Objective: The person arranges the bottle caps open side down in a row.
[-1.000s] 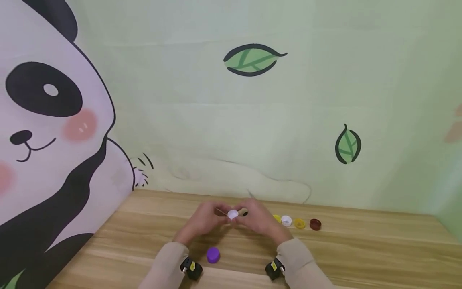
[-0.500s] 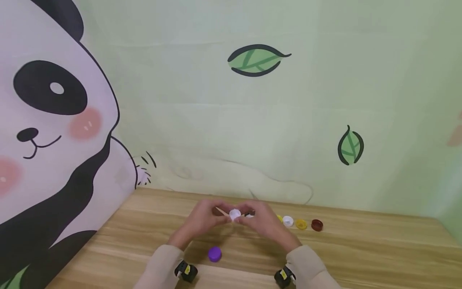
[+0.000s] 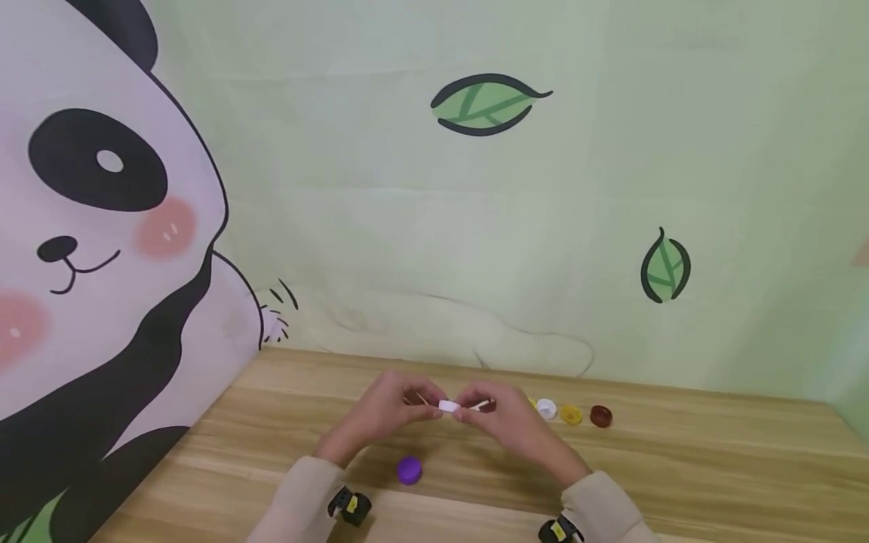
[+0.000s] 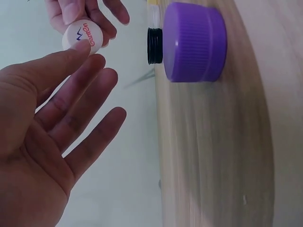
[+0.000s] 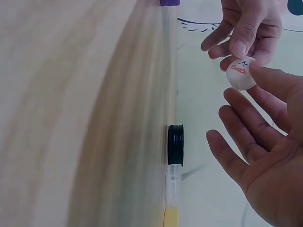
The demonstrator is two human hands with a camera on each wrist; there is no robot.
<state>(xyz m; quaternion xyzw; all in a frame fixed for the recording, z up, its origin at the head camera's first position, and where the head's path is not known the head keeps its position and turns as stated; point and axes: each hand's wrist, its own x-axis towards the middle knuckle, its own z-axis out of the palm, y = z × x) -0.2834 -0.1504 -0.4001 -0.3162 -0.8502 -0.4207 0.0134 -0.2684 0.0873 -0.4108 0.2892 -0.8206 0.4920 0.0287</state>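
Over the back of the table, both hands pinch one white bottle cap [image 3: 448, 406] between thumbs and fingertips. The left hand [image 3: 383, 407] grips its left edge and the right hand [image 3: 505, 418] its right edge. Seen edge-on in the head view, the cap shows its flat top with red lettering and a blue mark in the left wrist view. The other fingers of each hand spread away from it. A purple bottle cap [image 3: 409, 470] rests on the table nearer the person, below and between the hands. A black cap [image 5: 175, 144] stands on the table below the hands.
Right of the hands, a row of caps lies on the wooden table [image 3: 679, 467]: part of a yellow one, a white one [image 3: 546, 409], an orange-yellow one [image 3: 571, 414] and a dark red one [image 3: 600, 415]. A printed wall [image 3: 407, 226] rises behind the table's back edge.
The white cap has tilted from showing its hollow inside to edge-on in the head view. The right forearm has swung outward to the right. The purple cap and the row stay put.
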